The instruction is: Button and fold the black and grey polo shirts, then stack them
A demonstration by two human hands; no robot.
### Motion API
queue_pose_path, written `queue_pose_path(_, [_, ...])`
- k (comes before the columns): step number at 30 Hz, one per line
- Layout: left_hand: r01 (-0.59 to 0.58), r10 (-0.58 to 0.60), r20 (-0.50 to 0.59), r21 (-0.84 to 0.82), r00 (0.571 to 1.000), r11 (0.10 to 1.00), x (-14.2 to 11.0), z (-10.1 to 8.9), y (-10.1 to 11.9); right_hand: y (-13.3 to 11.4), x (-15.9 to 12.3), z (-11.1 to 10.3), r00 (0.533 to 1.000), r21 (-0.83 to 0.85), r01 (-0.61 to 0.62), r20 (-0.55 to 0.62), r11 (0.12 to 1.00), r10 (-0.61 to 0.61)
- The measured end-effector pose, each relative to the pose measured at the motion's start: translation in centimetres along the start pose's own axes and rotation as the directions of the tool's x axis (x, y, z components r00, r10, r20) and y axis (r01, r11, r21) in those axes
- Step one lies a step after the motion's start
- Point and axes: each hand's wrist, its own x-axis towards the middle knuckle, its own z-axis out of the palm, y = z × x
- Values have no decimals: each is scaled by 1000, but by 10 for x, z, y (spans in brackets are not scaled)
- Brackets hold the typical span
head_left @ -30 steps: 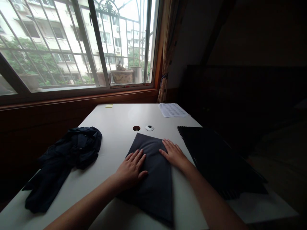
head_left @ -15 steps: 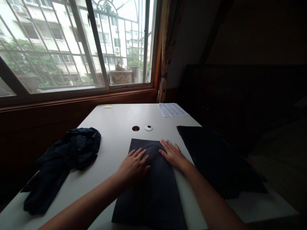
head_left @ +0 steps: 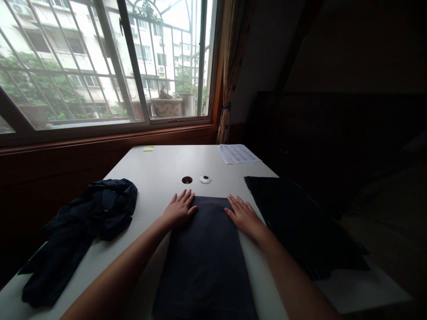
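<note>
A dark navy piece of folded cloth (head_left: 207, 262) lies flat and lengthwise on the white table, its far edge away from me. My left hand (head_left: 179, 208) rests palm down over its far left corner, fingers spread. On the far right corner lies my right hand (head_left: 245, 216), also flat with fingers apart. Neither hand grips the cloth. The near end of the cloth runs out of the bottom of the view.
A crumpled dark garment (head_left: 110, 209) lies at the table's left edge. Dark flat material (head_left: 300, 222) covers part of the right side. Farther back are a cable hole (head_left: 187, 180), a round white cap (head_left: 205, 179), printed paper (head_left: 238, 154) and a yellow note (head_left: 148, 149) on the white table (head_left: 160, 169).
My left hand has slid from the middle of the cloth outward to its far left corner. The right hand stays at the far right corner. The cloth surface looks smoother there.
</note>
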Motion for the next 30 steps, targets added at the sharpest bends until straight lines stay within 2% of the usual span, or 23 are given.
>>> queue_pose_path(3, [76,-76,-10,10,997,997,-10,-4,-23,4,-2,4,998,-8,-42,-46,999,42])
queue_pose_path(7, [137,-134,-110,18,985,990,-20,-2,-47,10,-1,10,987,-29,-56,-151,998,51])
queue_pose_path(11, [127,-131,-177,-33,976,991,-20,0,-62,15,11,16,961,9,-28,-273,1000,30])
queue_pose_path(16, [107,-142,-160,-208,977,972,-4,-5,-71,15,28,17,928,158,-19,-364,987,77])
queue_pose_path(20, [79,-127,-159,-275,979,958,12,-9,-73,10,32,14,929,305,-35,-341,952,143])
queue_pose_path(24, [57,-113,-152,-331,982,942,24,-10,-72,5,34,9,929,379,-83,-304,922,209])
queue_pose_path(30, [40,-105,-126,-439,986,898,30,-18,-64,-1,37,1,946,520,-94,-220,849,240])
